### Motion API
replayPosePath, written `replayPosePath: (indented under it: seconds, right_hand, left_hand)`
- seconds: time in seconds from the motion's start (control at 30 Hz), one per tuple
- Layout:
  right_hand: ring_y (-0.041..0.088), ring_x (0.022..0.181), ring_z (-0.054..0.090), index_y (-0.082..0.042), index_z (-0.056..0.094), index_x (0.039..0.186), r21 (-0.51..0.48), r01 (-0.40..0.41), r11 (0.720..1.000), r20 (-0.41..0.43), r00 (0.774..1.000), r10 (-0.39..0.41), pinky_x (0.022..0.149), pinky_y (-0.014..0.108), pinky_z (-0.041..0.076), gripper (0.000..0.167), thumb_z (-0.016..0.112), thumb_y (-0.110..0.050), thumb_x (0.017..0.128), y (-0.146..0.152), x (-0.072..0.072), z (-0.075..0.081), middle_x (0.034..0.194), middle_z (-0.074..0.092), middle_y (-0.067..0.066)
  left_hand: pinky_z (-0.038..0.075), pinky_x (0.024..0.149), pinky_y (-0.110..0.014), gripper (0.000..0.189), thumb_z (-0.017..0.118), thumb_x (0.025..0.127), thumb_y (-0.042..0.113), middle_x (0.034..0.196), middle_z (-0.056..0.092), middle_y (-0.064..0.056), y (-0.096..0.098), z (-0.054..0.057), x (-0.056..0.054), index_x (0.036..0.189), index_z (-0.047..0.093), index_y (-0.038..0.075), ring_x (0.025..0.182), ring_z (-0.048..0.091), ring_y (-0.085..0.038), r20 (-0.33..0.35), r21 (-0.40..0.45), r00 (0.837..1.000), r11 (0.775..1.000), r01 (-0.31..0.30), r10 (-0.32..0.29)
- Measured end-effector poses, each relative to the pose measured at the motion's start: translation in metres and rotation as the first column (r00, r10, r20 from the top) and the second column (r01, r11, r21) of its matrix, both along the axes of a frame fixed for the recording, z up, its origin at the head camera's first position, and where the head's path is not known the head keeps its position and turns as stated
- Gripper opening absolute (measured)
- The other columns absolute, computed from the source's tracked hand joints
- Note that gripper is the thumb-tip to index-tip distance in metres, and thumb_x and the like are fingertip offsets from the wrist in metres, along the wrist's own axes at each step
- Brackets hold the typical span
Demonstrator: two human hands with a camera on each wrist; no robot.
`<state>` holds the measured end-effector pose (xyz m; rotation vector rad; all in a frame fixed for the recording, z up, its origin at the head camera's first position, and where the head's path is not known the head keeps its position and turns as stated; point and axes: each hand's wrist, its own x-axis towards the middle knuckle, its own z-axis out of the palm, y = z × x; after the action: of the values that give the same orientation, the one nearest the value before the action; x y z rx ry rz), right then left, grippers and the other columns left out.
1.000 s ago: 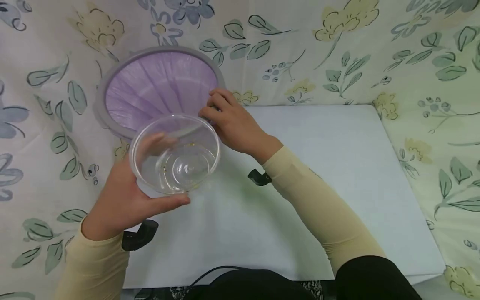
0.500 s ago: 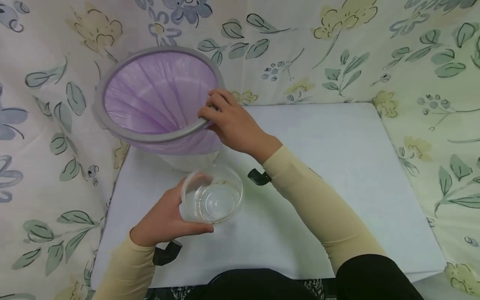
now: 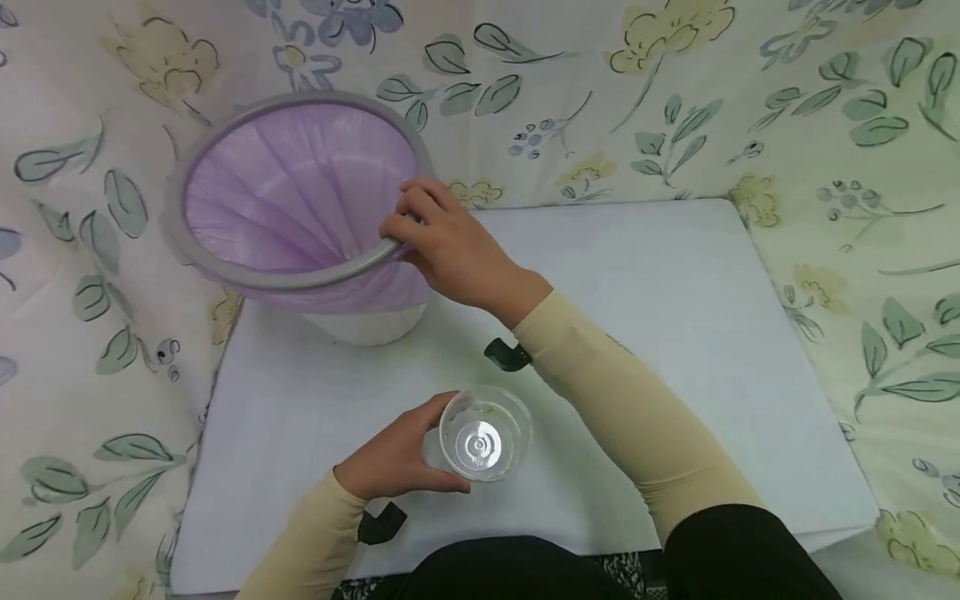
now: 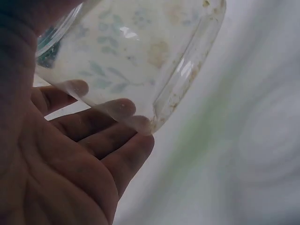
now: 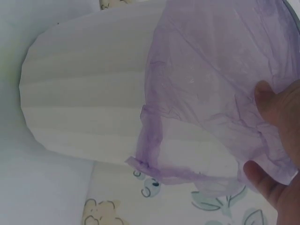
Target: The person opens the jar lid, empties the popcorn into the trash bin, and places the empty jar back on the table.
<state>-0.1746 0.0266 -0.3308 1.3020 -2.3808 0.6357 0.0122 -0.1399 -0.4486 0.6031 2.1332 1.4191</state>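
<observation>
My left hand [image 3: 405, 454] grips a clear plastic container [image 3: 491, 417] low over the front of the table, its round mouth facing up toward the head camera. In the left wrist view, fingers [image 4: 126, 161] curl against the see-through wall of the container [image 4: 126, 51], and small brownish specks line its bottom edge. At the back left stands a white trash can [image 3: 375, 327], lined with a purple bag [image 3: 292, 183] and topped by a grey ring [image 3: 292, 282]. My right hand [image 3: 453, 250] grips that ring at its right side. The right wrist view shows the bag [image 5: 201, 56] folded over the ribbed white wall.
A white tabletop [image 3: 637, 333] lies under both arms, its front edge close to the person's body. Leaf-and-flower patterned fabric [image 3: 570, 100] hangs behind the table and along both sides, close behind the trash can.
My left hand has carried the container from over the trash can's front rim down and right, toward the table's front. The right hand keeps its grip on the ring. The view has shifted slightly.
</observation>
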Motion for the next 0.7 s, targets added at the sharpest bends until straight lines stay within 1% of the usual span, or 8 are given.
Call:
replayPosePath:
  seconds: [0.07,0.13,0.23,0.33,0.4,0.53,0.7]
  right_hand:
    - [0.031,0.146,0.039,-0.015,0.068,0.119,0.001,-0.006,1.000,-0.003,1.000,0.006,0.125,0.027,0.025,0.019,0.072,-0.013,0.100,-0.002,-0.001,0.000,0.122,0.058,0.008]
    - [0.031,0.147,0.039,-0.015,0.068,0.120,0.007,-0.007,1.000,-0.004,1.000,0.007,0.124,0.027,0.025,0.020,0.072,-0.013,0.101,-0.002,-0.001,0.000,0.122,0.058,0.008]
    - [0.031,0.148,0.038,-0.014,0.068,0.120,0.012,-0.005,1.000,0.003,1.000,0.005,0.125,0.027,0.025,0.020,0.072,-0.013,0.101,-0.002,-0.001,0.000,0.123,0.058,0.009]
    - [0.031,0.148,0.038,-0.014,0.068,0.119,0.007,-0.008,1.000,0.008,1.000,0.008,0.125,0.028,0.023,0.019,0.072,-0.013,0.101,-0.002,0.000,0.000,0.122,0.058,0.009]
    - [0.031,0.148,0.038,-0.014,0.068,0.119,0.005,-0.009,1.000,0.010,1.000,0.009,0.125,0.027,0.023,0.019,0.072,-0.013,0.100,-0.003,0.000,0.000,0.122,0.058,0.009]
    - [0.031,0.147,0.039,-0.014,0.068,0.119,0.008,-0.010,1.000,-0.002,1.000,0.010,0.125,0.027,0.022,0.019,0.073,-0.013,0.100,-0.004,0.000,0.000,0.122,0.059,0.009]
    - [0.032,0.146,0.039,-0.014,0.068,0.120,0.007,-0.008,1.000,-0.016,1.000,0.008,0.124,0.026,0.024,0.021,0.073,-0.012,0.100,-0.002,-0.001,-0.001,0.122,0.058,0.009]
  left_hand:
    - [0.047,0.108,-0.050,0.106,0.099,0.070,0.042,0.148,0.057,0.006,0.003,-0.011,0.000,0.158,0.042,0.025,0.134,0.055,-0.016,0.018,-0.017,1.000,1.000,-0.003,0.004]
    - [0.047,0.108,-0.050,0.106,0.099,0.072,0.037,0.148,0.056,0.006,0.007,-0.023,-0.002,0.158,0.041,0.022,0.134,0.055,-0.016,0.020,-0.041,1.000,0.999,-0.009,0.010]
    - [0.047,0.106,-0.050,0.103,0.098,0.073,0.036,0.147,0.056,0.007,0.013,-0.039,-0.004,0.158,0.040,0.026,0.131,0.055,-0.014,0.013,-0.077,1.000,0.997,-0.013,0.014]
    - [0.047,0.106,-0.050,0.102,0.097,0.074,0.040,0.147,0.055,0.008,0.017,-0.051,-0.006,0.157,0.039,0.031,0.130,0.056,-0.013,0.000,-0.096,1.000,0.995,-0.023,0.023]
    - [0.047,0.105,-0.051,0.102,0.097,0.074,0.043,0.147,0.055,0.007,0.019,-0.057,-0.006,0.156,0.039,0.030,0.129,0.056,-0.015,-0.015,-0.097,0.999,0.995,-0.034,0.032]
    - [0.048,0.105,-0.050,0.104,0.097,0.073,0.045,0.149,0.055,0.005,0.023,-0.067,-0.006,0.157,0.039,0.027,0.130,0.056,-0.015,-0.050,-0.100,0.998,0.994,-0.053,0.048]
    - [0.049,0.107,-0.049,0.105,0.098,0.072,0.042,0.151,0.054,0.006,0.028,-0.073,-0.007,0.157,0.039,0.025,0.133,0.055,-0.013,-0.070,-0.101,0.996,0.994,-0.053,0.046]
